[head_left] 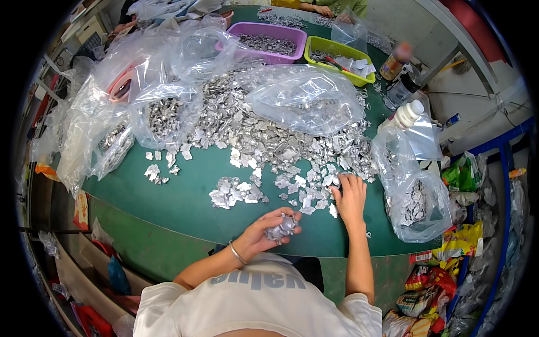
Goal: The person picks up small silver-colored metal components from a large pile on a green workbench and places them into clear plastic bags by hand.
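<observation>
My left hand (pixel 257 236) is closed around several small silver metal pieces (pixel 282 227), held just off the table's near edge. To its right, my right hand (pixel 351 199) reaches over the near edge of a large heap of thin, irregular silver metal pieces (pixel 252 135). Its thumb and fingers are apart, with the fingertips down among the pieces; whether one is between them is hidden. A small cluster of the same pieces (pixel 230 192) lies on the green table (pixel 157 194) beyond my left hand, and a few more lie further left.
Clear plastic bags of metal pieces stand at the left (pixel 165 115) and right (pixel 415 208); another bag (pixel 306 101) lies on the heap. Behind are a purple basin (pixel 300 42) and a green basin (pixel 365 78). Bottles (pixel 407 114) line the right edge. Another person's hand (pixel 324 11) shows across the table.
</observation>
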{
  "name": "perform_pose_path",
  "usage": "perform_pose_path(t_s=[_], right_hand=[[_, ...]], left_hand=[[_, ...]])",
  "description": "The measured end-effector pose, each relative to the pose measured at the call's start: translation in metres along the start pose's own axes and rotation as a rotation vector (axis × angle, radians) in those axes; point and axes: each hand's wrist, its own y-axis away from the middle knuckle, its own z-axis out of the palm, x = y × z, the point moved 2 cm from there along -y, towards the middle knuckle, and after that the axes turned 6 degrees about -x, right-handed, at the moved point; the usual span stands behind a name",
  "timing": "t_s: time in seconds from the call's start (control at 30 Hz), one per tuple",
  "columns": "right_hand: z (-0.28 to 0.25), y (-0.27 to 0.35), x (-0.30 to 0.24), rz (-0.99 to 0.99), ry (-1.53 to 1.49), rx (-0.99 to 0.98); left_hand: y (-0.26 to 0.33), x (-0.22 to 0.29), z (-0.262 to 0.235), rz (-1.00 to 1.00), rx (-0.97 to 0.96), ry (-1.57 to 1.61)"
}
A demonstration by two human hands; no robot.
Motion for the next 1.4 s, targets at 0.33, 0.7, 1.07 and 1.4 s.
perform_pose_path(t_s=[0.33, 0.7, 1.07, 1.4], right_hand=[[-0.010, -0.003, 0.006, 0.065, -0.111, 0.166], [-0.031, 0.013, 0.034, 0.595, -0.869, -0.173], [-0.022, 0.023, 0.020, 0.230, -0.202, 0.100], [-0.023, 0.014, 0.028, 0.657, -2.440, 0.262]], left_hand=[[0.003, 0.001, -0.001, 0.012, 0.004, 0.009], [0.005, 0.000, -0.005, 0.005, 0.034, 0.048], [0.005, 0.004, 0.005, 0.030, 0.114, 0.074], [0.003, 0.001, -0.003, 0.003, 0.048, 0.094]])
